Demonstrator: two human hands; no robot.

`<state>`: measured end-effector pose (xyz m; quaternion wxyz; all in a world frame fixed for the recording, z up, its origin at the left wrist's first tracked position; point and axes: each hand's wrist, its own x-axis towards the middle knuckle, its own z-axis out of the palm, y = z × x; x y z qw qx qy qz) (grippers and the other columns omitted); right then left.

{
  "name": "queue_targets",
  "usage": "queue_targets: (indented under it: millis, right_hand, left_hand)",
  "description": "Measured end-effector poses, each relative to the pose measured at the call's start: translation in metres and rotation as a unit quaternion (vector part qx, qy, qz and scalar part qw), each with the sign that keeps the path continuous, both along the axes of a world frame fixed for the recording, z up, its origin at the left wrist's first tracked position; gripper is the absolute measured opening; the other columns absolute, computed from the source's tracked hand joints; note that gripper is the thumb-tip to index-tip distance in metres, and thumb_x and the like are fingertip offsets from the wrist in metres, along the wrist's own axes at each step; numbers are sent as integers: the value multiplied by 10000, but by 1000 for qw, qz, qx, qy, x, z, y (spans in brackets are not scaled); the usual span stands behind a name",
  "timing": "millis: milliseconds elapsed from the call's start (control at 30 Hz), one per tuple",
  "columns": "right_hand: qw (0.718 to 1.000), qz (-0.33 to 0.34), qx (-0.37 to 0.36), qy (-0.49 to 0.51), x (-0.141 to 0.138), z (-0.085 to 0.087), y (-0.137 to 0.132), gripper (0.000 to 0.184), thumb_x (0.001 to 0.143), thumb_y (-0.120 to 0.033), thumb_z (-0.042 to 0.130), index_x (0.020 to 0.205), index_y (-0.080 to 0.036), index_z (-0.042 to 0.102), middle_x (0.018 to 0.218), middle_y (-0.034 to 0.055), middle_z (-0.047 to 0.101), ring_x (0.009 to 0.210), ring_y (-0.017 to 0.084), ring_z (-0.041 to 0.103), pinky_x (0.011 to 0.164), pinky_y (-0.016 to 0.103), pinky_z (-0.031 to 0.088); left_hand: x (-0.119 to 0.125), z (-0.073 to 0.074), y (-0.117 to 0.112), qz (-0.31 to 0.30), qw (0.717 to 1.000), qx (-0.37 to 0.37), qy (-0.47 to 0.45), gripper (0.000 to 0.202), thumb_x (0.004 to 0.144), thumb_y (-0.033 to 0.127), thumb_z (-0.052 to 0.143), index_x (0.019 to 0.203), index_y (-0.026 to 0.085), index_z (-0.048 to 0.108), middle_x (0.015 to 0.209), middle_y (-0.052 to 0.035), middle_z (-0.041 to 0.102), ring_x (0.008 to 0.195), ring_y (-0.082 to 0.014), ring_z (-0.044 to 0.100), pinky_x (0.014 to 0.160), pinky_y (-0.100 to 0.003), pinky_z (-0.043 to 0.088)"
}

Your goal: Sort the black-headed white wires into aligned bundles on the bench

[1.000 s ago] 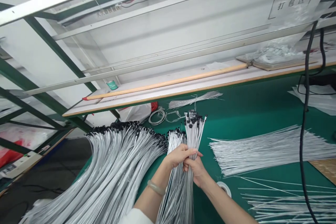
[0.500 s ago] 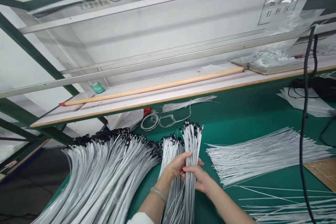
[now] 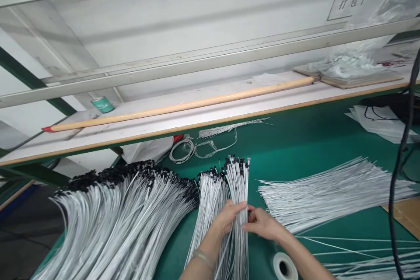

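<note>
A bundle of thin silver wires with black tips (image 3: 236, 192) lies upright on the green mat (image 3: 305, 148) in front of me. My left hand (image 3: 229, 218) is wrapped round the bundle from its left side. My right hand (image 3: 260, 223) pinches the same bundle from the right, fingers closed on the strands. A second, smaller bundle (image 3: 206, 201) lies right beside it on the left. My left wrist wears a pale bangle (image 3: 203, 257).
A big heap of the same black-tipped wires (image 3: 114, 214) fans over the mat's left edge. Bare silver wires (image 3: 331, 192) spread at the right. A tape roll (image 3: 285, 267) sits by my right forearm. A black cable (image 3: 402, 162) hangs at the right. A shelf (image 3: 203, 116) with a wooden stick runs behind.
The bundle has come down from a raised hold to rest on the mat. Both hands slid lower with it, and my right hand has shifted to the bundle's right side.
</note>
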<state>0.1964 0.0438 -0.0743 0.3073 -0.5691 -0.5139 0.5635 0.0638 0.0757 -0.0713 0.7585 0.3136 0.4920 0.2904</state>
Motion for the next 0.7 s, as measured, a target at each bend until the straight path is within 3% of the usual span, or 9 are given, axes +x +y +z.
queue_targets:
  millis: [100, 200, 233, 333, 433, 600, 700]
  right_hand:
    - [979, 1, 66, -192, 13, 26, 15, 252, 643, -230, 584, 422, -198, 469, 415, -24, 485, 467, 139, 489, 470, 241, 299]
    - [959, 6, 174, -224, 6, 44, 31, 114, 722, -194, 489, 661, -193, 585, 594, 8, 585, 577, 157, 543, 543, 246, 355]
    - [953, 15, 198, -230, 2, 45, 36, 142, 723, -160, 470, 758, -189, 604, 659, 21, 601, 629, 166, 560, 576, 249, 370]
    - [936, 15, 221, -272, -10, 37, 42, 319, 690, -88, 458, 974, -164, 581, 762, 51, 598, 732, 194, 571, 643, 269, 389]
    - [941, -13, 222, -254, -12, 22, 45, 399, 674, -88, 471, 1067, -151, 503, 726, 23, 562, 684, 185, 557, 612, 264, 394]
    - [965, 0, 207, -161, -3, 12, 48, 285, 677, -99, 459, 938, -181, 540, 585, -42, 491, 541, 150, 527, 544, 242, 393]
    - [957, 25, 226, -182, 1, 16, 49, 301, 672, -94, 477, 935, -176, 598, 628, -17, 527, 571, 154, 534, 591, 256, 400]
  left_hand:
    - [5, -6, -1, 2, 1000, -23, -12, 337, 603, 375, 727, 701, 155, 493, 570, -10, 616, 526, -168, 592, 562, -319, 467]
    - [11, -9, -2, -17, 999, -21, -40, 285, 632, 349, 704, 652, 126, 527, 485, -15, 574, 396, -142, 531, 442, -276, 426]
    - [12, -10, -2, -17, 999, -18, -48, 269, 633, 329, 703, 628, 122, 532, 467, -8, 557, 370, -123, 504, 419, -258, 408]
    - [14, -12, -4, -2, 997, -21, -69, 250, 641, 317, 688, 598, 131, 525, 446, 17, 518, 346, -93, 458, 397, -233, 386]
    - [13, -14, -5, 13, 995, -45, -89, 279, 709, 384, 594, 606, 131, 537, 444, 6, 513, 345, -103, 460, 399, -244, 392]
    - [11, -15, -7, 35, 990, -74, -115, 327, 764, 379, 486, 620, 101, 580, 490, -31, 548, 352, -107, 463, 403, -244, 378]
    - [12, -14, -8, 41, 989, -92, -112, 306, 759, 339, 464, 595, 105, 575, 432, -44, 536, 344, -125, 471, 399, -242, 365]
